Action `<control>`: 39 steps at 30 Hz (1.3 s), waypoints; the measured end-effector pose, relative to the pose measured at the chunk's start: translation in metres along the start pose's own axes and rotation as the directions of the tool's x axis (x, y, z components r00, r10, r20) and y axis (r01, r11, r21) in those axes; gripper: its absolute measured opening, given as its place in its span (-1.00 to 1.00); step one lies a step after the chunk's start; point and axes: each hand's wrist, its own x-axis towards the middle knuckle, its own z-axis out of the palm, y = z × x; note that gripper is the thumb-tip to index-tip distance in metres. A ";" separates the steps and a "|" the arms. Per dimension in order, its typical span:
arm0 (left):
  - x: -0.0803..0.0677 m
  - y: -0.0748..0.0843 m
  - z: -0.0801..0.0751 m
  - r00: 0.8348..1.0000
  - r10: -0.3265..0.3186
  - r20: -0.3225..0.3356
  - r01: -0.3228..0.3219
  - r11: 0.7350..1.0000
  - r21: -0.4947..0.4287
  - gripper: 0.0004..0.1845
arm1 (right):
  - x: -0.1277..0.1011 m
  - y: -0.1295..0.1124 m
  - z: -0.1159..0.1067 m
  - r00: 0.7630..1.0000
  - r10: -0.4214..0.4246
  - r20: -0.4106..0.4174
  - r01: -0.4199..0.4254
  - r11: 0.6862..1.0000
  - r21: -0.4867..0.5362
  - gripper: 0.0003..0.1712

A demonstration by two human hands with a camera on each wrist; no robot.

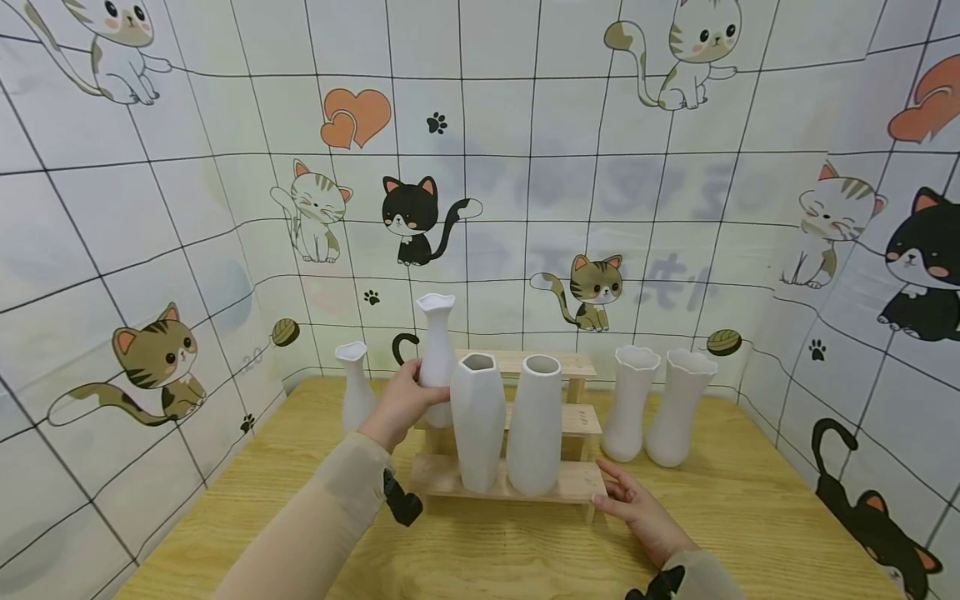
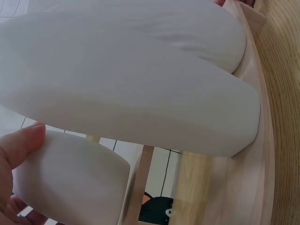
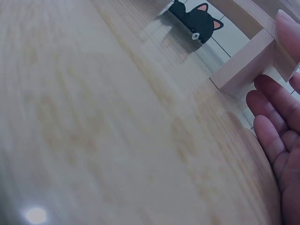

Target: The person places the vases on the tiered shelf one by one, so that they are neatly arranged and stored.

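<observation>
My left hand (image 1: 401,404) grips a slender white vase with a flared mouth (image 1: 436,350) by its lower body, upright at the left of a stepped wooden rack (image 1: 577,483). In the left wrist view my thumb (image 2: 21,145) lies on that vase (image 2: 75,183). A faceted white vase (image 1: 477,421) and a smooth white vase (image 1: 535,421) stand on the rack's bottom step. My right hand (image 1: 626,500) rests on the table and touches the rack's front right corner (image 3: 248,65) with relaxed fingers (image 3: 272,126).
A small white vase (image 1: 355,392) stands on the wooden table (image 1: 750,517) left of the rack. Two taller white vases (image 1: 630,400) (image 1: 678,404) stand to its right. Cat-patterned walls close in the back and both sides.
</observation>
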 end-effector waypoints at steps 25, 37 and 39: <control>0.008 0.001 0.018 0.999 0.051 -0.004 -0.051 0.998 -0.030 -0.37 | 0.001 0.002 0.000 1.000 -0.011 -0.003 0.011 1.000 -0.002 -0.19; 0.013 -0.001 0.020 0.998 0.065 0.019 -0.064 0.997 -0.048 -0.31 | 0.000 0.000 0.000 1.000 -0.013 0.003 0.013 1.000 0.000 -0.19; 0.013 -0.001 0.020 0.998 0.064 0.023 -0.063 0.996 -0.056 -0.30 | 0.000 0.001 0.001 1.000 -0.013 0.005 0.013 1.000 -0.006 -0.20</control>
